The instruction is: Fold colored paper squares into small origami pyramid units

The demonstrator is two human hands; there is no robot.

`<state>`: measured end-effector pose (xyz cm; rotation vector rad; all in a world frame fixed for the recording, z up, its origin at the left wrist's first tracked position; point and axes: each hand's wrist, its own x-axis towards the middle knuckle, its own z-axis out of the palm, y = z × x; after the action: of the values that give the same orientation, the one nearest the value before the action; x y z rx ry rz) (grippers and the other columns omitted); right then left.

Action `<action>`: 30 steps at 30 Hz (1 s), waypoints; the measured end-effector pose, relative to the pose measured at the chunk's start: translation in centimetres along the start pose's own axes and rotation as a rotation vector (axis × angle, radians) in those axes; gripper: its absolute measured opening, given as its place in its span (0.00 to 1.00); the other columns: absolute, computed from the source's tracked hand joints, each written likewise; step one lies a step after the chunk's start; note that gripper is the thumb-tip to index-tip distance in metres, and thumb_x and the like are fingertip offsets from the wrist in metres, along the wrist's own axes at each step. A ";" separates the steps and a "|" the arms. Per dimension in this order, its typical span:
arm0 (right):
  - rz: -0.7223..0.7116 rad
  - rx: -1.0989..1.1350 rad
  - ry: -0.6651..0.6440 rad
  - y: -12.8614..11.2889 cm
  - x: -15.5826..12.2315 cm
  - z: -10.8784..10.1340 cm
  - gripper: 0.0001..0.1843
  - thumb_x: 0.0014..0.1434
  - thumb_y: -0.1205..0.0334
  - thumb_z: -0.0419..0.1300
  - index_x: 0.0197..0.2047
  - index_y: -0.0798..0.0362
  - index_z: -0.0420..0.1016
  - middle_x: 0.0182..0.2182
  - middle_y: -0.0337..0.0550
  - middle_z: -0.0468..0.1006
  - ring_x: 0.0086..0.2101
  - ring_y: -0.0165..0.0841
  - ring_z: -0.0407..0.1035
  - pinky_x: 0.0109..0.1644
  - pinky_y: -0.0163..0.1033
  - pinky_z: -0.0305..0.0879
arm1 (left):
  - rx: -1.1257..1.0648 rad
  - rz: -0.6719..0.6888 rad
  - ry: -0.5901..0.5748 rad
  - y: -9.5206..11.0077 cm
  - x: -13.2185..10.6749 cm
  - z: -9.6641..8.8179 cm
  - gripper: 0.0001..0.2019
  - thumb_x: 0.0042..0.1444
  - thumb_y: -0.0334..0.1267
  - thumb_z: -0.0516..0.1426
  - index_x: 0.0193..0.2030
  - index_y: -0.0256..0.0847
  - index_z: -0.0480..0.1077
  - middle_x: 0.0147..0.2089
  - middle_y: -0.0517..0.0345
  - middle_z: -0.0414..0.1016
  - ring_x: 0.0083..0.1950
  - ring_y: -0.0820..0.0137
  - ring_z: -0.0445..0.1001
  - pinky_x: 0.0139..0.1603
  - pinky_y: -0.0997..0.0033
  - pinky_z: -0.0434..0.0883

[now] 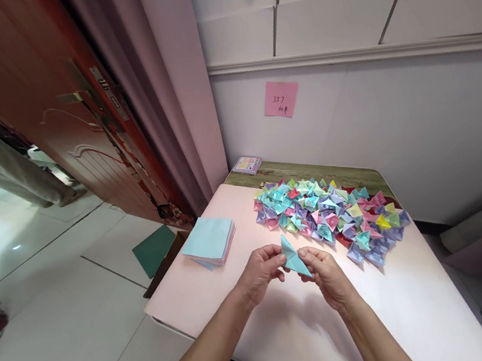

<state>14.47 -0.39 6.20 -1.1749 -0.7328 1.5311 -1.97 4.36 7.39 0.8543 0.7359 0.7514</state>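
A light-blue piece of origami paper point(294, 260), folded into a triangular shape with a crease across it, is held up above the near part of the table. My left hand point(262, 271) pinches its left side between thumb and fingers. On its right side, the thumb and fingers of my right hand point(326, 273) are closed. Just beyond both hands spreads a heap of small folded paper pieces point(316, 209) in blue, purple, pink, green and yellow. To the left lies a stack of square paper sheets point(210, 241), light blue on top.
The pink-topped table point(181, 301) stands against a white wall. A small pile of printed cards point(247, 165) lies at its back left corner. A pink note point(281, 99) is stuck on the wall. Left are a curtain point(172, 95), a brown door point(33, 83) and a box point(163, 267) beside the table.
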 end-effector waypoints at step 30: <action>-0.011 -0.165 -0.077 -0.9 -0.8 -0.1 0.18 0.49 0.47 0.68 0.31 0.55 0.78 0.22 0.39 0.74 0.24 0.29 0.65 0.30 0.34 0.62 | 0.276 0.051 -0.096 1.4 -0.1 -0.5 0.11 0.47 0.40 0.67 0.34 0.36 0.75 0.27 0.58 0.73 0.24 0.77 0.65 0.25 0.76 0.60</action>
<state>14.89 -0.90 7.19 -1.2361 -0.9305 1.5360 -2.84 5.10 8.38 1.1547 0.7441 0.6572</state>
